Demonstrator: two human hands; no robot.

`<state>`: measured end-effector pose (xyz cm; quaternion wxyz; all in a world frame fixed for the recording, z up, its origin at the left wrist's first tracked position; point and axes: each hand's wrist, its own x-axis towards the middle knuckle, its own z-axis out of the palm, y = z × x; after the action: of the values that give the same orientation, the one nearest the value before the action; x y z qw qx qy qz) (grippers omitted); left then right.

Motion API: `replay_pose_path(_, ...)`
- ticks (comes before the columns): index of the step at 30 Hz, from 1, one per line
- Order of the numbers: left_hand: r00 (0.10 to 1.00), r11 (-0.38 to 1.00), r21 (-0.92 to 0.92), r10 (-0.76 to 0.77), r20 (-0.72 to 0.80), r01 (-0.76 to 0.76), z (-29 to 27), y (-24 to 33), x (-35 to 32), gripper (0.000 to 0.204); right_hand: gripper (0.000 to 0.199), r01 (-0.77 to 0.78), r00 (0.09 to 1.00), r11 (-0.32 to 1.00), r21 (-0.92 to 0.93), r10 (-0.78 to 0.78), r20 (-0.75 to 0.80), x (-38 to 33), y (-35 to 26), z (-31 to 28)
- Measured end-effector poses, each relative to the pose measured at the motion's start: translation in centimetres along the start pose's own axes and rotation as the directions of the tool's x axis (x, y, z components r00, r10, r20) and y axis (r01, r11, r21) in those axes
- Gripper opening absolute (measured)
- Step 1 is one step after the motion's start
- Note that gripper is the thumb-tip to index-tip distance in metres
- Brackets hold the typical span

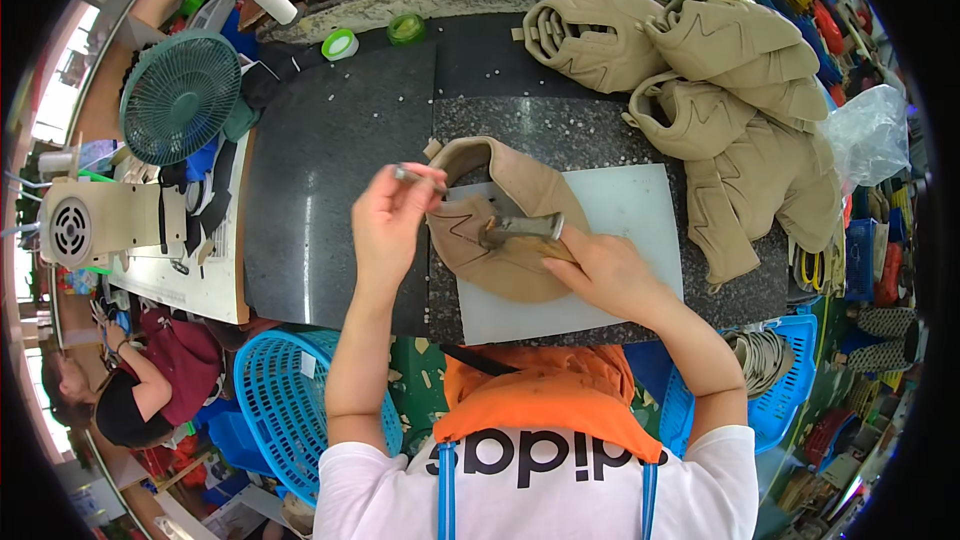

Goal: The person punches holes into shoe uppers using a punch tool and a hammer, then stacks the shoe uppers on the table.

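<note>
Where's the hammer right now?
In the head view, the hammer is in the right hand, its head resting on the tan shoe upper over the white board.

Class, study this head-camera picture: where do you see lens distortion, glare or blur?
Head view: the fisheye bends the dark stone table edge near the rim and blacks out the corners; a pale sheen streaks the table's left half; the left hand, right hand and tan shoe upper look sharp.
</note>
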<state>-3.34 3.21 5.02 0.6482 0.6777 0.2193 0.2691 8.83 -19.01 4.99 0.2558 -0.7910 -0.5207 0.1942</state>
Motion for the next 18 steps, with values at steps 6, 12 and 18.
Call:
replay_pose_path(6, 0.996, 0.991, 0.108, -0.074, -0.039, 0.078, 2.3, -3.5, -0.5, 0.009, 0.027, -0.029, 0.998, 0.999, 0.015, 0.028, 0.048, -0.4, -0.3, 0.2)
replay_pose_path(12, 0.995, 0.958, 0.287, 0.026, -0.092, 0.001, 3.2, -3.7, -0.8, 0.01, 0.03, -0.068, 0.997, 0.995, 0.069, 0.066, 0.038, -0.7, -0.1, 0.2)
replay_pose_path(18, 0.995, 0.967, 0.252, -0.025, -0.099, 0.049, 3.0, -3.9, -0.5, 0.01, 0.027, -0.103, 0.99, 0.988, 0.113, 0.091, 0.103, 0.3, -0.6, -2.4)
